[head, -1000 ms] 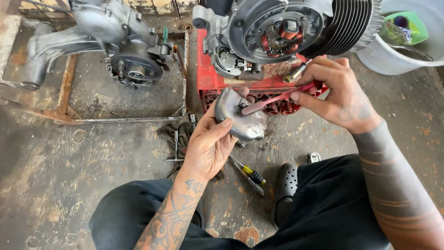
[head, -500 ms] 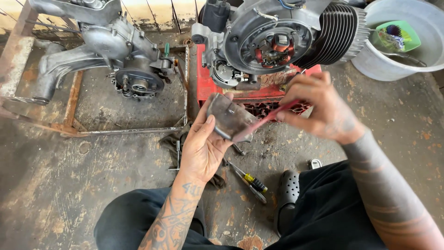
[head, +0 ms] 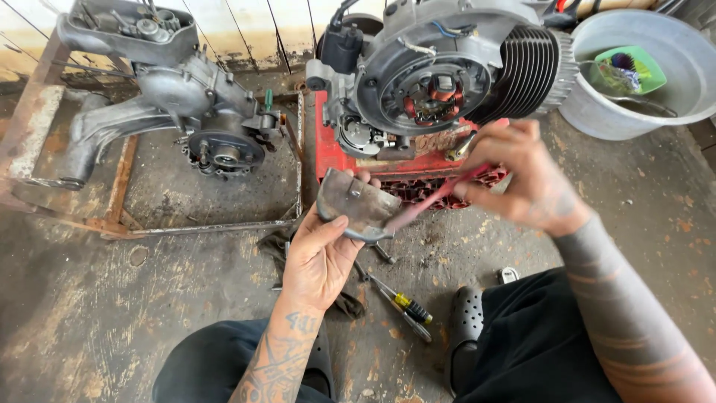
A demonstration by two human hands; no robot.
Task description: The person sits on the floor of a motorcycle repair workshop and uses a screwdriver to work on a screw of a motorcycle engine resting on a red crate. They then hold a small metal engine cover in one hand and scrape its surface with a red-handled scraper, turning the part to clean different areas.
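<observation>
Sitting on a red stand (head: 332, 149), the finned grey engine (head: 447, 75) fills the background above both hands. Below it, the left hand (head: 321, 261) grips a curved grey metal cover (head: 354, 205) between thumb and fingers. The blurred right hand (head: 526, 179) pinches a red-handled brush (head: 436, 198) whose tip touches the cover.

The left hand (head: 321, 261) grips a curved grey metal cover (head: 356, 203) from below, thumb pressed on its near face, holding it just in front of the engine (head: 447, 82). The right hand (head: 522, 175), blurred, pinches a red-handled tool (head: 432, 200) whose far end touches the cover's right edge. The engine rests on a red stand (head: 328, 149). To its left, a second grey engine casing (head: 186, 112) lies on a rusty frame (head: 119, 186). To its right sits a grey basin (head: 634, 112) holding a green tub (head: 623, 71). Nearer than the engine, on the floor below the cover, lies a yellow-and-black screwdriver (head: 403, 306) beside a black clog (head: 466, 321).
</observation>
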